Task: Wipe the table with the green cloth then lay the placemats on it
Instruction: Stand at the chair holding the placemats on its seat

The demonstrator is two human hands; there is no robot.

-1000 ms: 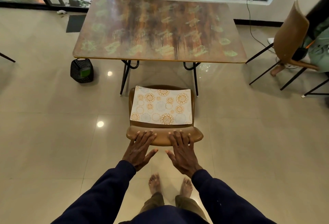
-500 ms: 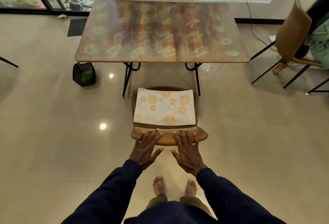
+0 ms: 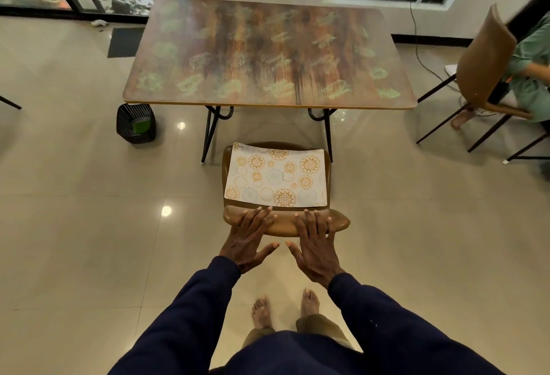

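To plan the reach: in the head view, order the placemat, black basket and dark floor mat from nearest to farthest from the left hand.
1. placemat, on the chair, just ahead of the left hand.
2. black basket, on the floor, left.
3. dark floor mat, far ahead, left.

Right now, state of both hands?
Left hand: open, flat over the chair back, holding nothing.
Right hand: open, flat over the same back, holding nothing.

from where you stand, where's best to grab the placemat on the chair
Likely its two short edges, left hand and right hand reaching over the chair back: the placemat lies flat on the seat, nearly seat-wide, so only edges offer a pinch.
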